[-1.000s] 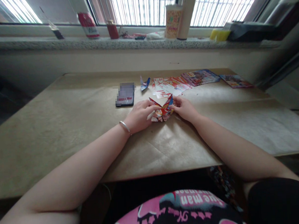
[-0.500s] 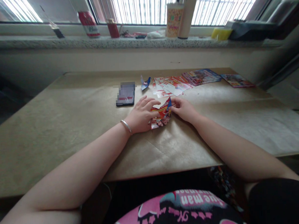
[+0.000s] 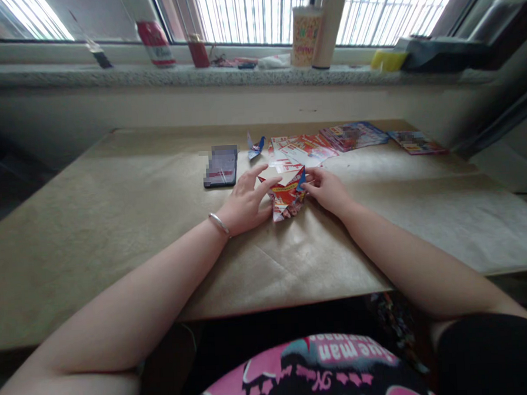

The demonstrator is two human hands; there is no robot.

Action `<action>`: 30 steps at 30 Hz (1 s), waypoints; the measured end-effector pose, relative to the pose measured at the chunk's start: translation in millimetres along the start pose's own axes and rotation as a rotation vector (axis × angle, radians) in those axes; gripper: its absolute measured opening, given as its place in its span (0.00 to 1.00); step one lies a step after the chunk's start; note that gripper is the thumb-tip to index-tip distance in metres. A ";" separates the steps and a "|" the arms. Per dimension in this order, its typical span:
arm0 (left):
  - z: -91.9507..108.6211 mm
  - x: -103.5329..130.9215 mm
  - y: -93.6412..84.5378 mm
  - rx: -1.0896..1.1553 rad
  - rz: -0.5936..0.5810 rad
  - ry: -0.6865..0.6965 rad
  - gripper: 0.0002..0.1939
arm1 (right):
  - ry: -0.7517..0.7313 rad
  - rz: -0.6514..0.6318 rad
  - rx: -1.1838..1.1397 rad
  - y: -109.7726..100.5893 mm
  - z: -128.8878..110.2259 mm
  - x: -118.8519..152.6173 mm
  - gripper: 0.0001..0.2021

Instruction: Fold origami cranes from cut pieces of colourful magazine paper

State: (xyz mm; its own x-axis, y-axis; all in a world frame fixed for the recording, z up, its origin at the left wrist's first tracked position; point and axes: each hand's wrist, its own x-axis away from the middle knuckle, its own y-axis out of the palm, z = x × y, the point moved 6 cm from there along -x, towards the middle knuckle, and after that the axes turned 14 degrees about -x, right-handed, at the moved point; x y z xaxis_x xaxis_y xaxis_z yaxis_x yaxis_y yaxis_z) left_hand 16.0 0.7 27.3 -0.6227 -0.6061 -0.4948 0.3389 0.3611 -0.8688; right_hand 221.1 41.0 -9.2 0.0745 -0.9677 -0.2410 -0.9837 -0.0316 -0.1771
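A folded piece of colourful printed paper (image 3: 286, 197) stands partly raised above the table, with red, yellow and blue areas and pointed corners. My left hand (image 3: 248, 203) is at its left side, fingers spread, the fingertips touching the paper. On the other side, my right hand (image 3: 327, 189) pinches the paper's blue right edge between thumb and fingers. A small folded blue paper figure (image 3: 256, 146) stands just beyond my left hand. Behind the folded paper lie several loose red and white printed sheets (image 3: 303, 150).
A phone (image 3: 221, 166) lies left of the paper figure on the table (image 3: 92, 230). Printed booklets (image 3: 355, 135) and another one (image 3: 417, 142) lie at the back right. A can (image 3: 156, 44), a cup (image 3: 307, 37) and a yellow object (image 3: 389, 60) stand on the windowsill.
The folded paper has opened wider, its left corner now showing and its inner side more visible. My left hand has shifted slightly left, and its fingers have lifted off the paper's front.
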 end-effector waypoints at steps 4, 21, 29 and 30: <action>0.6 -1.6 -4.8 -0.006 0.076 -0.050 0.26 | 0.070 0.088 -0.073 -3.7 -2.0 0.6 0.18; -0.5 -4.9 -2.5 0.103 0.169 0.085 0.09 | -0.056 -0.128 0.093 9.8 -24.0 10.4 0.16; -16.6 -3.7 14.3 0.224 -0.004 -0.138 0.09 | -0.172 -0.247 0.105 16.0 -24.6 13.5 0.17; -17.7 -3.8 16.1 0.237 -0.026 -0.158 0.10 | -0.182 -0.241 0.100 16.8 -24.2 13.5 0.15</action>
State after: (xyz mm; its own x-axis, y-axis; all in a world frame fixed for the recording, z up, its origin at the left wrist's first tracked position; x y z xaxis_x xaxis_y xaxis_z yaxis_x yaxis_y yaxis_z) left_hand 11.3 21.4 15.5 -0.5222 -0.7227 -0.4528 0.4908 0.1795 -0.8526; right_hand 201.6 21.4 7.6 0.3409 -0.8741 -0.3460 -0.9136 -0.2213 -0.3411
